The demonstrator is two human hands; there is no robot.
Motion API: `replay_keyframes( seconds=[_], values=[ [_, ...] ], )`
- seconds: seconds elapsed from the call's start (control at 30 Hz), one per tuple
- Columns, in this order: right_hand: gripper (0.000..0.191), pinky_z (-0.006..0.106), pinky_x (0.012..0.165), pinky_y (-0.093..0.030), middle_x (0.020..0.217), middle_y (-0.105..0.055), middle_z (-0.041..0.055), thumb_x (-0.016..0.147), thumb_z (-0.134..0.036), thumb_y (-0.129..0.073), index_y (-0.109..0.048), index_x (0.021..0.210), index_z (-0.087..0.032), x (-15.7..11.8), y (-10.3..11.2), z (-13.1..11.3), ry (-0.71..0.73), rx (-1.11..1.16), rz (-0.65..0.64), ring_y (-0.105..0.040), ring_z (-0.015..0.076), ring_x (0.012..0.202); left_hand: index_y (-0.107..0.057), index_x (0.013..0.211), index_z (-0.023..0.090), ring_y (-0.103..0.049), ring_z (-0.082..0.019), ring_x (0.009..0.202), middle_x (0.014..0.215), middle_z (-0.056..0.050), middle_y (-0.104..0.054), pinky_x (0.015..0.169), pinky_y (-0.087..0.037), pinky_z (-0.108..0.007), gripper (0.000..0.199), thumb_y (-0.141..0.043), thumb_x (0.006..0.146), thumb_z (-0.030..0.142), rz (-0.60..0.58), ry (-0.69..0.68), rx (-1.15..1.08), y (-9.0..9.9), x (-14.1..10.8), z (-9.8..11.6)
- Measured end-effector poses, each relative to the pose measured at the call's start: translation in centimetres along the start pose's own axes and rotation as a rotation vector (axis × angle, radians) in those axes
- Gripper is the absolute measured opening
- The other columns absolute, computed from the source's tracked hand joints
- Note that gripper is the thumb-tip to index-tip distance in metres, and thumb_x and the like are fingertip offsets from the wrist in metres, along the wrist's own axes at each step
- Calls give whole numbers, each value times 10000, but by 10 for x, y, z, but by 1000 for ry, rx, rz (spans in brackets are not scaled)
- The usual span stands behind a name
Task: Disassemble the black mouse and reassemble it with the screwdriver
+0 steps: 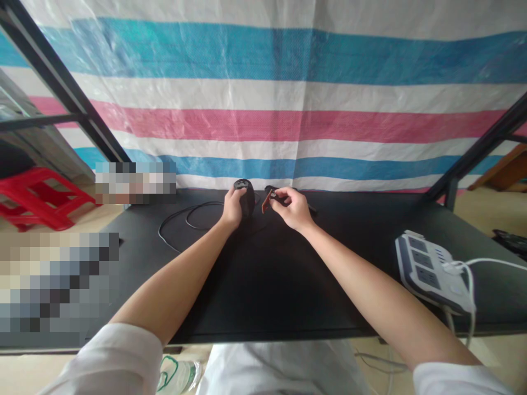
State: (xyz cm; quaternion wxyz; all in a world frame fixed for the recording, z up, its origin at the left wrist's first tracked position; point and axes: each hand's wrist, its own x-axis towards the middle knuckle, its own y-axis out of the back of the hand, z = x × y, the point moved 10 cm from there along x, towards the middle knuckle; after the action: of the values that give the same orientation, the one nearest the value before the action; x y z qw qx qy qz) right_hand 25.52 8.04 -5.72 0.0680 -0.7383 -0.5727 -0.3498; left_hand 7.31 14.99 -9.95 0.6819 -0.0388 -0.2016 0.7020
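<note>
Upright above the black table, a rounded black computer mouse is held in my left hand, fingers closed around its left side. A thin black cable lies in loops to the left of it. My right hand pinches a small flat orange-brown piece between thumb and fingers, a short gap to the right of the mouse. Something small and shiny shows at the fingertips, too small to name. Behind my right hand lies a dark object, mostly hidden.
A white power strip with plugged-in white cables sits at the table's right. Black metal frame posts rise on both sides, with a striped plastic sheet behind. A red stool stands on the floor at left. Two areas at left are blurred out.
</note>
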Motion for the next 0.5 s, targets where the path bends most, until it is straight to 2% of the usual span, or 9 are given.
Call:
replay_keyframes(
  seconds=[0.13,0.2,0.37,0.5],
  values=[
    [245,299,682,-547,853,-730,41,761,-389,-679,-630,913,-204,2,-2,14,-79,92,-31,-690,180,736,-522,813,196,-566,-182,459,543,28,-554,416,-433,-270,342,-591,578,435,7,55,-15,3,3,-5],
    [219,291,653,-537,776,-717,23,760,-368,-672,-630,899,-205,3,2,19,-110,46,-14,-678,172,670,-521,833,193,-583,-190,472,548,23,-560,424,-437,-269,348,-584,594,437,4,70,-12,3,3,-6],
    [146,269,658,-486,642,-690,4,745,-341,-673,-638,758,-200,3,15,21,-193,-294,-28,-670,173,635,-531,837,183,-595,-188,493,559,22,-561,442,-449,-268,339,-590,612,429,-20,77,-6,-2,1,-5],
    [198,271,636,-441,694,-715,41,749,-390,-649,-648,686,-203,3,20,21,-237,-605,-108,-679,200,704,-542,835,179,-609,-197,518,574,7,-580,444,-460,-275,350,-598,607,439,-59,94,22,-8,-4,-5]
  ],
)
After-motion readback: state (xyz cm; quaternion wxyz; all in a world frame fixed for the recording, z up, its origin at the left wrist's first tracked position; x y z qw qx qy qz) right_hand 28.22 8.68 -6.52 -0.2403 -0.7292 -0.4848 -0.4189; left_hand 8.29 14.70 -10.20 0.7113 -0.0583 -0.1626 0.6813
